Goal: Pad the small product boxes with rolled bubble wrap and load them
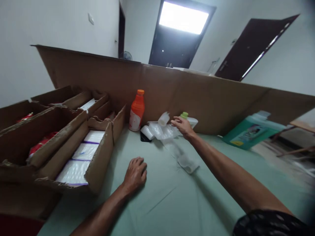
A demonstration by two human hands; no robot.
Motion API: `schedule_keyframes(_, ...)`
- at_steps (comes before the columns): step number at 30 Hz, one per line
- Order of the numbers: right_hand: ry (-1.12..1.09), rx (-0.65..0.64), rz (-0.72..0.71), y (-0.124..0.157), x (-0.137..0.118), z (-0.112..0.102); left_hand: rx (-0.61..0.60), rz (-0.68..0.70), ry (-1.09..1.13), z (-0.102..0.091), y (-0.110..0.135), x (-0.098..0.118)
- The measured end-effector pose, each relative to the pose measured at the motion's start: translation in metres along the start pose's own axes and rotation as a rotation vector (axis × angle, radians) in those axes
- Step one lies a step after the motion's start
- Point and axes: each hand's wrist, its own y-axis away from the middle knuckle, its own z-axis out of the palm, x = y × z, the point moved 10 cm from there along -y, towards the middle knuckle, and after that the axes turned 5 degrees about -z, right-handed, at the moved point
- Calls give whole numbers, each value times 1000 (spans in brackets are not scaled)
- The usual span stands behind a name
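My right hand (182,126) reaches to the back of the table with fingers stretched forward and nothing visibly held. Just behind it stands a white bottle with a green cap (184,115), partly hidden by the hand. To its left a small white plastic container (163,119) is tilted, its outline blurred. Below that lies a heap of clear plastic wrap (157,130), beside a black flat object (145,135). A blurred translucent plastic piece (188,164) is nearer to me. Palm down on the green surface, my left hand (136,173) rests with loosely bent fingers, thumb apart, holding nothing visible.
At the left, cardboard boxes (99,167) hold white packs with purple edges (81,155) and red packets (44,142). An orange bottle (137,111) stands before the cardboard wall (209,95). A green liquid jug (251,129) is at the right.
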Motion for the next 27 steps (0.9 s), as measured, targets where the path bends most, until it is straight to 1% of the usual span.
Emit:
schedule_keyframes(1, 20, -39, 9, 5, 9, -6, 3, 7, -9, 0, 1, 0)
schedule_keyframes(3, 67, -139, 15, 29, 28, -18, 9, 21, -31, 1, 2, 1)
schedule_keyframes(6, 161, -322, 14, 88, 55, -30, 36, 45, -56, 2, 3, 0)
schedule_keyframes(8, 225, -393, 14, 128, 73, -35, 67, 65, -63, 3, 4, 0)
schedule_keyframes(10, 374, -442, -11, 158, 91, -36, 96, 90, -69, 3, 5, -1)
schedule_keyframes(11, 477, -467, -31, 167, 99, -34, 108, 102, -72, 4, 5, -1)
schedule_keyframes(13, 674, -515, -74, 176, 114, -28, 128, 120, -80, 3, 6, -1)
schedule_keyframes(15, 777, -537, -111, 174, 124, -20, 145, 127, -83, 2, 7, -1)
schedule_keyframes(17, 790, -531, -144, 165, 128, -13, 154, 131, -80, 1, 7, -1)
schedule_keyframes(19, 813, -517, -198, 150, 128, -4, 158, 137, -79, 0, 7, -1)
schedule_keyframes(22, 836, -463, -282, 123, 126, 7, 157, 147, -101, 0, 8, 0)
schedule_keyframes(24, 849, -420, -315, 102, 128, 8, 153, 152, -120, 1, 8, 1)
schedule_keyframes(27, 872, -389, -315, 77, 145, -4, 140, 149, -133, 1, 9, 0)
